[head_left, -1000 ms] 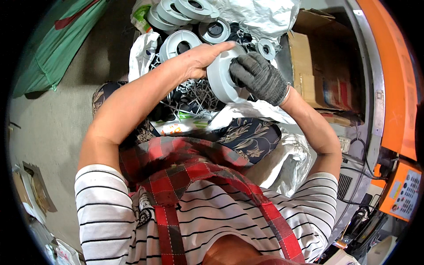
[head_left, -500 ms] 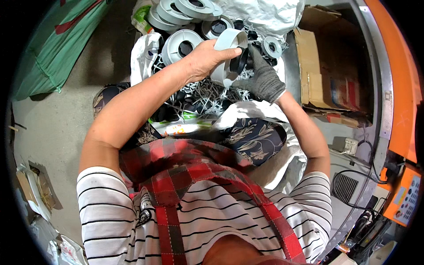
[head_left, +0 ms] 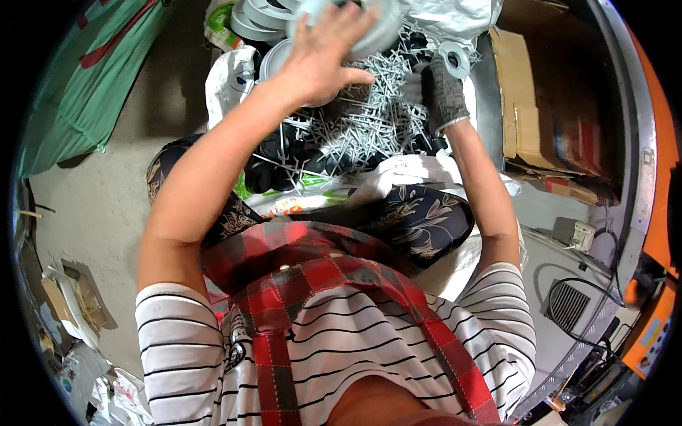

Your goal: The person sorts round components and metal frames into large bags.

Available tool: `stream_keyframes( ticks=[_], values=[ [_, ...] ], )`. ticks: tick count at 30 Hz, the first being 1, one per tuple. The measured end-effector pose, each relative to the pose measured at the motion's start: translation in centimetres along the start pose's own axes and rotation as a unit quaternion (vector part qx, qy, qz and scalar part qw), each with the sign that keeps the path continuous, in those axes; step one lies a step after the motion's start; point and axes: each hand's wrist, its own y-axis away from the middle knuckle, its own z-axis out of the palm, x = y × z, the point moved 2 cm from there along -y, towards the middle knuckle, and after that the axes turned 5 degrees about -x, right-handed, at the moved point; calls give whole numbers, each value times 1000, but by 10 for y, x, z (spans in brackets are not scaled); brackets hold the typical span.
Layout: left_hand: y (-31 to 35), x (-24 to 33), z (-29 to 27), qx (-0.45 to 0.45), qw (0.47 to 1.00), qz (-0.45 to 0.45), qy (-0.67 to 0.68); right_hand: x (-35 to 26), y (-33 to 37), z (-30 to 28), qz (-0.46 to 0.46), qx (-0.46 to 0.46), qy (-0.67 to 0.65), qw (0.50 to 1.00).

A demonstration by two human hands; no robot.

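Note:
My bare left hand is over a pale grey round plastic part, its fingers stretched out and the thumb apart. Both the fingertips and that part are smeared by motion. My right hand, in a dark grey knit glove, reaches down into the heap beside a small pale grey ring; its fingers are mostly hidden, so what they hold does not show. Between the hands lies a heap of thin grey plastic sticks, with black round plastic pieces along its near edge.
More pale grey round parts are stacked at the far left of the heap. White sacking edges it on the near side. To the right stand a cardboard box and a grey machine housing with a cable. Green cloth hangs at left.
My left hand has moved away from me with the pale grey part, and its fingers have spread. My right hand has come away from that part, toward the right side of the heap.

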Motion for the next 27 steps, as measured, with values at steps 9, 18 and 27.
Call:
stream_keyframes(
  ticks=[9, 18, 27],
  values=[
    [-2, -14, 3, -80, 944, -258, 192, 85, -39, -24, 53, -103, 792, 599],
    [-6, -5, 15, -136, 929, -238, 250, 87, -84, 3, -33, -219, 765, 605],
    [0, -7, 13, -158, 932, -245, 215, 104, -58, 27, -80, -264, 795, 540]
  ],
)
